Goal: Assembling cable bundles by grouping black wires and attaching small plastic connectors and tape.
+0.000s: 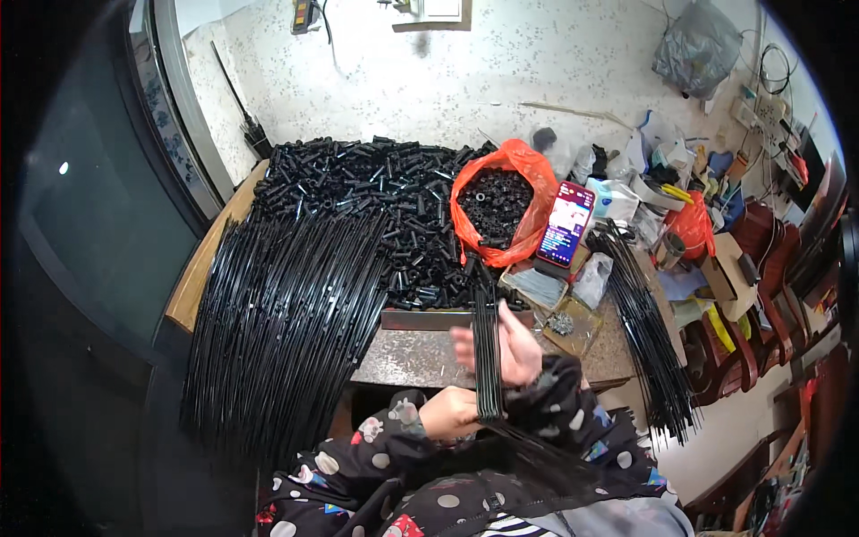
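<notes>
A narrow bundle of thin black rods (pixel 487 353) stands in front of my chest, its far end at the edge of the heap of black parts. My left hand (pixel 450 413) is closed at the bundle's near end. Behind the rods, my right hand (pixel 519 349) has its palm turned to them, thumb up and fingers apart; the fingers showing left of the bundle are slightly blurred. More dark rods trail from the near end toward my right sleeve. A wide pile of similar rods (pixel 286 313) lies at the left, overhanging the table's near edge.
Short black tubular parts (pixel 358 183) are heaped across the table's back. An orange plastic bag (pixel 461 224) holds small black rings. A lit phone (pixel 565 224) stands beside it. Another rod bundle (pixel 642 340) overhangs the right side. A shallow tray (pixel 573 336) holds small metal pieces.
</notes>
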Action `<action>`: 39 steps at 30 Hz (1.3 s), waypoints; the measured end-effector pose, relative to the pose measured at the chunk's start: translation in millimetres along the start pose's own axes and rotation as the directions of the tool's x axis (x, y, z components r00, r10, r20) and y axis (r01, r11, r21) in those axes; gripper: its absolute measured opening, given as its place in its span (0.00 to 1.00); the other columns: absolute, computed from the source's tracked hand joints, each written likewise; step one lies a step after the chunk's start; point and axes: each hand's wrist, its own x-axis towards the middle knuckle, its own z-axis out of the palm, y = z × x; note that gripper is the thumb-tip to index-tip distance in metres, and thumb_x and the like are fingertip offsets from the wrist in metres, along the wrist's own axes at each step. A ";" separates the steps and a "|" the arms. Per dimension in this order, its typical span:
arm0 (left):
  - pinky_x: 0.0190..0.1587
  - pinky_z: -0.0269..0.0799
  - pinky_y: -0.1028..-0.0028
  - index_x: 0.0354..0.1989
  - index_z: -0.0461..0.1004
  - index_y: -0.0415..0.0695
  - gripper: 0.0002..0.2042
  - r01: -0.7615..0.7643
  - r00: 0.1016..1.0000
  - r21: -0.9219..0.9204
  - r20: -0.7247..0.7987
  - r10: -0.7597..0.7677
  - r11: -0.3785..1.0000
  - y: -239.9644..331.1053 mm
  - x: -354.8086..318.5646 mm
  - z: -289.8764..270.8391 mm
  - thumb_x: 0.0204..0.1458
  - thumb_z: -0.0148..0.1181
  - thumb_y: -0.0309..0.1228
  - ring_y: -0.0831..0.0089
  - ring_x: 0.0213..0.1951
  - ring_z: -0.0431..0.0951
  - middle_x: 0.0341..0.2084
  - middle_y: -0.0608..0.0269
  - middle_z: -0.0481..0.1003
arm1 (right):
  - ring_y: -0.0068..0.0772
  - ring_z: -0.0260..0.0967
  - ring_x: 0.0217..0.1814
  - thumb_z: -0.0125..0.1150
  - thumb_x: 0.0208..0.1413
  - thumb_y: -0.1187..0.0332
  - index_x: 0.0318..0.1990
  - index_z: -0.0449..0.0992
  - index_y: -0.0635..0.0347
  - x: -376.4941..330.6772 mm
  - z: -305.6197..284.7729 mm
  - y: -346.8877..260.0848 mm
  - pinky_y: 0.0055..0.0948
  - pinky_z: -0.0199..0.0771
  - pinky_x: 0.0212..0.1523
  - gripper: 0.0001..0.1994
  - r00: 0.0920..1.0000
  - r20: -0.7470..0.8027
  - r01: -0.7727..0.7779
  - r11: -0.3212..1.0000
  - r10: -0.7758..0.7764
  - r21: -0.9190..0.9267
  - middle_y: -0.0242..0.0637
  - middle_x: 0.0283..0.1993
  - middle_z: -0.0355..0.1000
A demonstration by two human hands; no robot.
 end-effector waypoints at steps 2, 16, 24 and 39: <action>0.28 0.66 0.75 0.29 0.68 0.44 0.12 0.048 0.992 0.059 -0.117 -0.041 0.997 -7.9 -12.7 3.6 0.31 0.54 0.23 0.66 0.28 0.70 0.26 0.62 0.69 | 0.44 0.61 0.37 0.31 0.44 0.46 0.36 0.59 0.71 23.6 18.6 -3.3 0.37 0.64 0.36 0.29 0.921 -0.351 0.138 0.984 -0.171 -0.116 0.54 0.41 0.57; 0.49 0.36 0.54 0.47 0.43 0.31 0.47 0.543 0.840 0.460 -0.302 -0.451 0.702 -23.9 -13.2 8.7 0.18 0.60 0.45 0.48 0.52 0.39 0.48 0.37 0.40 | 0.34 0.61 0.38 0.11 0.39 0.40 0.37 0.62 0.73 -57.5 47.7 26.4 0.28 0.55 0.43 0.42 0.943 0.330 0.253 0.563 0.038 -0.787 0.47 0.33 0.64; 0.48 0.39 0.53 0.48 0.45 0.38 0.39 0.422 0.882 0.473 -0.017 -0.471 0.773 -22.4 -1.5 -0.1 0.26 0.56 0.42 0.52 0.52 0.41 0.48 0.42 0.43 | 0.27 0.60 0.36 0.37 0.48 0.58 0.38 0.62 0.64 -33.9 3.6 39.8 0.24 0.59 0.39 0.17 0.888 -0.132 0.285 0.753 -0.441 -0.594 0.40 0.37 0.62; 0.32 0.61 0.81 0.31 0.66 0.37 0.09 0.405 0.820 -0.753 0.047 -0.571 0.519 0.8 6.1 -20.1 0.39 0.50 0.24 0.83 0.28 0.64 0.23 0.69 0.67 | 0.21 0.56 0.25 0.41 0.47 0.63 0.36 0.58 0.67 1.4 82.0 22.3 0.19 0.57 0.26 0.15 0.706 0.244 0.535 0.277 -0.664 -0.798 0.32 0.23 0.58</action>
